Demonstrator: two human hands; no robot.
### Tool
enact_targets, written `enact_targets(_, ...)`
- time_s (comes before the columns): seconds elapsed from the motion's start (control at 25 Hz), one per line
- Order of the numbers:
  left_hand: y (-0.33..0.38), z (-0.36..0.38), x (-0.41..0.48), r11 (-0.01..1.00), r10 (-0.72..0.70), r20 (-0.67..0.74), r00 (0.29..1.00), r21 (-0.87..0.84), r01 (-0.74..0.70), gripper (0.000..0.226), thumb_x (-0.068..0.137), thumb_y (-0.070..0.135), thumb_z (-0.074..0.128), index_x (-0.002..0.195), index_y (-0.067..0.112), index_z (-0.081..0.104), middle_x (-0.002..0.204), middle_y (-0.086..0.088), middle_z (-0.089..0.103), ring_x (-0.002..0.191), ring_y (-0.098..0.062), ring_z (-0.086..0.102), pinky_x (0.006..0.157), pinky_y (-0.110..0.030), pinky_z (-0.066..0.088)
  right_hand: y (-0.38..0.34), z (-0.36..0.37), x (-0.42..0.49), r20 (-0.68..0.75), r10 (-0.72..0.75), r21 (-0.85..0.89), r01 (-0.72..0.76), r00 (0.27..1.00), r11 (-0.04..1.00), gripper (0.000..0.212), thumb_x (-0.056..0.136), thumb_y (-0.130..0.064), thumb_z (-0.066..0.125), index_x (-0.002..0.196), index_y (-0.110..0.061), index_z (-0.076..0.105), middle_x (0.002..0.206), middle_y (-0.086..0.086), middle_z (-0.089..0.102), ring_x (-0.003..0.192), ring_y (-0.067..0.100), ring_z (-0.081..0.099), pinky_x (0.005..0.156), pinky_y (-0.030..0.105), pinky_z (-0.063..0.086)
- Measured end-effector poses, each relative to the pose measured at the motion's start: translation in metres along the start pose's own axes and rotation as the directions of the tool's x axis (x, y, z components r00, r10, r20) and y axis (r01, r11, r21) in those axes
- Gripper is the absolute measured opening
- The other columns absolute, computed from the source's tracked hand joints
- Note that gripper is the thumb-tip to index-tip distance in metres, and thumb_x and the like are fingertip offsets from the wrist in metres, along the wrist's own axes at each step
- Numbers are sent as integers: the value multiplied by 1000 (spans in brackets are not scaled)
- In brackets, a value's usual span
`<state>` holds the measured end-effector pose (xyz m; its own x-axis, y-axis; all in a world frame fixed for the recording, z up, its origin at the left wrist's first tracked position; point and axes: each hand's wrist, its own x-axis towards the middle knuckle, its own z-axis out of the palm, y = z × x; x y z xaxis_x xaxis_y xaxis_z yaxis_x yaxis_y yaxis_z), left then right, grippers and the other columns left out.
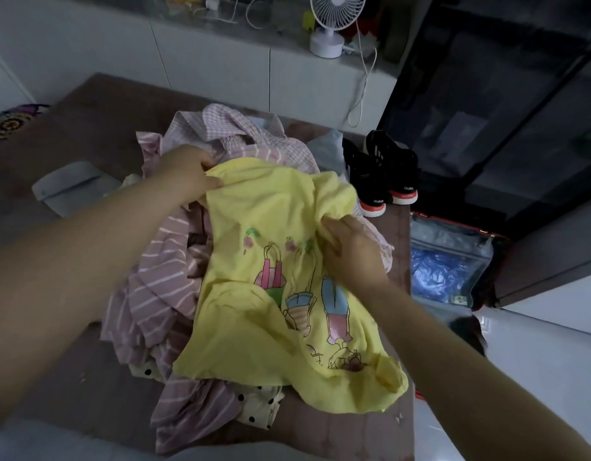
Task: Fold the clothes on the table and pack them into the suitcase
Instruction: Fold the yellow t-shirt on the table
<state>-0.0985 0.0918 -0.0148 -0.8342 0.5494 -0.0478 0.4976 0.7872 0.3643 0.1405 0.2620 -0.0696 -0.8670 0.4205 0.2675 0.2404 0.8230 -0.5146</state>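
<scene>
A yellow T-shirt [254,294] with a cartoon print lies crumpled on top of a heap of clothes on the brown table [88,134]. My left hand [184,174] pinches the shirt's far left edge. My right hand [350,251] grips a bunch of the shirt's fabric on its right side. Under the shirt lie a mauve striped garment [154,287], a pink checked garment [240,134] and a cream polka-dot piece [257,407]. The open suitcase [453,264] lies on the floor to the right of the table, with a blue plastic bag inside.
A pair of black sneakers [380,174] stands on the table's far right corner. A folded grey item [71,188] lies on the table at left. A white desk fan [334,24] stands on the counter behind. A dark cabinet stands at right.
</scene>
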Motion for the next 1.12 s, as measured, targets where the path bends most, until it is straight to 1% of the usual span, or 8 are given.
enact_targets(0.08,-11,-13,-7,994,72,-7,997,85,-71,33,80,30,70,105,7,68,104,-16,66,98,-33,59,81,-36,44,1,-2,-26,54,-154,-93,159,987,983,31,82,-15,66,112,-17,60,100,6,58,73,29,62,51,34,50)
enact_targets(0.28,-26,-34,-27,978,171,-108,979,-105,-182,15,79,16,72,92,9,72,76,-9,61,70,-4,56,66,-21,41,27,-20,-26,432,389,-179,-345,814,921,27,86,-41,61,90,-16,51,86,-3,56,76,18,57,60,27,42)
enact_targets(0.4,-27,-39,-32,950,194,-29,981,-243,-195,20,73,8,76,92,12,71,80,-5,65,59,13,55,61,-1,39,48,-17,3,224,530,35,-550,818,834,38,89,-47,53,71,-13,49,71,3,56,63,18,51,54,26,36)
enact_targets(0.56,-32,-46,-39,933,182,151,972,-338,-122,23,69,9,79,83,23,68,85,4,69,74,1,62,70,-5,45,59,2,32,338,653,244,-733,678,635,46,86,-42,61,121,-14,49,112,5,54,95,21,54,78,28,46)
enact_targets(0.64,-38,-53,-39,947,153,176,972,-307,-94,21,69,15,80,72,31,67,75,17,68,71,2,60,63,-1,42,62,3,34,481,620,139,-752,620,645,49,82,-42,66,122,-16,53,110,7,61,97,21,59,89,33,47)
enact_targets(0.8,-54,-65,-35,877,144,245,959,-480,-9,5,66,28,79,67,30,74,76,11,71,70,2,62,64,-3,46,71,-42,32,597,384,235,-611,704,756,75,43,-56,87,104,-17,69,97,0,72,93,16,68,89,35,52)
enact_targets(0.92,-64,-69,-28,721,246,363,899,-688,81,49,48,50,86,80,15,74,86,-4,72,79,-9,67,75,-15,54,92,-83,32,628,287,393,-613,724,686,86,32,-52,91,108,-19,66,102,-1,73,96,14,68,80,26,55)
enact_targets(1.12,-43,-68,-15,753,162,238,958,-657,36,19,95,12,47,80,11,58,57,10,64,53,2,57,54,-8,46,100,-143,33,651,243,240,-498,720,833,28,66,-2,78,89,-14,67,74,-5,72,74,12,67,59,8,47)
